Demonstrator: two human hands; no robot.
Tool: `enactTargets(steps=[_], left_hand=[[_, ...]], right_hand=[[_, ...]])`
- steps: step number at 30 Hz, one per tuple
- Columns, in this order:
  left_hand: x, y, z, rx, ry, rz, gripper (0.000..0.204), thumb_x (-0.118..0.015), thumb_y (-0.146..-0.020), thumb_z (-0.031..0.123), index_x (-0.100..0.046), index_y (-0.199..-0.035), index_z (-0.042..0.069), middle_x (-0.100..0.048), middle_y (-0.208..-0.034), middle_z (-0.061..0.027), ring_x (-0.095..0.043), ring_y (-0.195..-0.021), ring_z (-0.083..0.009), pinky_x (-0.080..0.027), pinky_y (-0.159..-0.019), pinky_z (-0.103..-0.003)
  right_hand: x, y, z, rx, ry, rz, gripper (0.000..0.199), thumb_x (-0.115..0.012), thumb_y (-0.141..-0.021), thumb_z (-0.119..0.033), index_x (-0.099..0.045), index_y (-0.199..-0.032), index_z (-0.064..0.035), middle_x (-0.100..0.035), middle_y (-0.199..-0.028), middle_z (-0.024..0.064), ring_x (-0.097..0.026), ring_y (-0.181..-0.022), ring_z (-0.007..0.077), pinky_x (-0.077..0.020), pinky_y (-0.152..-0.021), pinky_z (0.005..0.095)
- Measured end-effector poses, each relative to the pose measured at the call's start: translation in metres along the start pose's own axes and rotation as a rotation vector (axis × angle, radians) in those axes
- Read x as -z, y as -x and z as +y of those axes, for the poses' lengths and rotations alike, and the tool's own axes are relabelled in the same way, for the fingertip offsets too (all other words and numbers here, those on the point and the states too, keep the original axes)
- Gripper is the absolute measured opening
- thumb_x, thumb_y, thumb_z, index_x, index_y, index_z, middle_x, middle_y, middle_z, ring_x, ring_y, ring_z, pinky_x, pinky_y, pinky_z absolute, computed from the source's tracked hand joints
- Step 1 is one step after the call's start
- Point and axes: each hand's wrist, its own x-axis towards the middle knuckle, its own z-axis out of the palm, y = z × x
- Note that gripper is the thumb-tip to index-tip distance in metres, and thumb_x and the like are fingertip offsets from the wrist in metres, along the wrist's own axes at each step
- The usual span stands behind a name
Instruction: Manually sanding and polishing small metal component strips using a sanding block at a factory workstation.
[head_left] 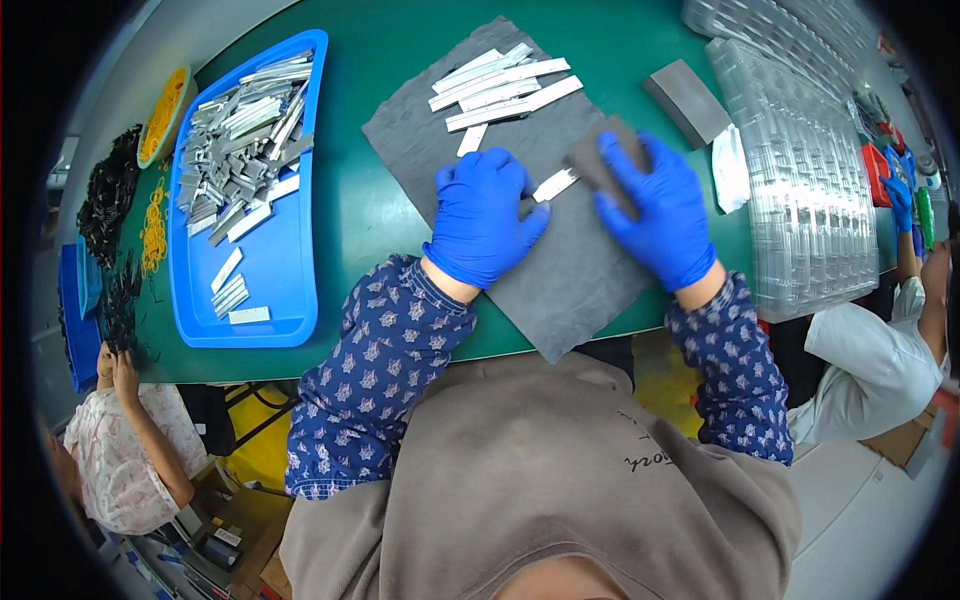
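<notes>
Fingers of your left hand (483,214) pin the metal strip (555,184) on the grey mat (580,270) so it stays put; your right hand (653,208) grips the sanding block (598,158) over it.

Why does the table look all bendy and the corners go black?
Head view: the fisheye lens bows the green table's edge and leaves dark corners around a round picture. Head view: light is even, with soft shadows under the left hand and right hand. Head view: the clear trays catch pale glare, and the rim looks softer than the middle.

Bare green table (370,215) separates blue tray (290,290) from grey mat (580,270).
</notes>
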Motion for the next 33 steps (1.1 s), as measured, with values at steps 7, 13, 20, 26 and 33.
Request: enactTargets(steps=[7,13,20,26,33], left_hand=[[-0.002,0.002,-0.004,0.002,0.0,0.006,0.021,-0.068,-0.074,0.03,-0.061,-0.084,0.013,-0.052,-0.091,-0.0055,-0.051,-0.092,-0.0265,-0.033,-0.082,-0.042],[0.001,-0.002,-0.004,0.041,0.068,-0.053,0.02,-0.067,-0.074,0.03,-0.062,-0.085,0.013,-0.054,-0.091,-0.0052,-0.052,-0.093,-0.0265,-0.034,-0.082,-0.043],[0.012,-0.002,-0.024,0.078,0.407,-0.111,0.009,-0.062,-0.079,0.016,-0.066,-0.085,0.01,-0.06,-0.087,-0.0069,-0.058,-0.089,-0.0287,-0.042,-0.078,-0.042],[0.01,-0.005,-0.025,0.059,0.431,-0.08,0.011,-0.062,-0.079,0.014,-0.068,-0.086,0.01,-0.061,-0.088,-0.0067,-0.058,-0.09,-0.0288,-0.043,-0.078,-0.041],[0.01,-0.004,-0.02,0.07,0.307,-0.111,0.012,-0.063,-0.08,0.018,-0.071,-0.088,0.014,-0.061,-0.089,-0.0043,-0.058,-0.092,-0.0268,-0.041,-0.08,-0.042]], right_hand=[[-0.005,0.008,-0.032,0.042,0.018,-0.015,0.061,-0.071,-0.077,-0.03,-0.053,-0.135,-0.018,-0.052,-0.122,0.0289,-0.056,-0.102,0.0424,-0.0469,-0.088,0.046],[0.003,-0.001,0.022,-0.122,0.073,0.019,0.057,-0.071,-0.079,-0.028,-0.056,-0.134,-0.0188,-0.053,-0.121,0.0279,-0.055,-0.106,0.0414,-0.0455,-0.093,0.0446],[0.026,0.01,0.039,-0.24,-0.276,0.126,0.053,-0.069,-0.082,-0.011,-0.055,-0.133,-0.0067,-0.054,-0.129,0.019,-0.053,-0.117,0.0321,-0.0421,-0.101,0.0389],[0.018,0.017,0.03,-0.154,-0.225,0.093,0.055,-0.069,-0.081,-0.012,-0.055,-0.134,-0.0088,-0.053,-0.129,0.0198,-0.052,-0.119,0.033,-0.0412,-0.102,0.0402],[0.015,0.012,-0.007,-0.066,-0.184,-0.024,0.058,-0.071,-0.078,-0.016,-0.056,-0.133,-0.0121,-0.052,-0.128,0.0222,-0.053,-0.115,0.0363,-0.0421,-0.1,0.0409]])
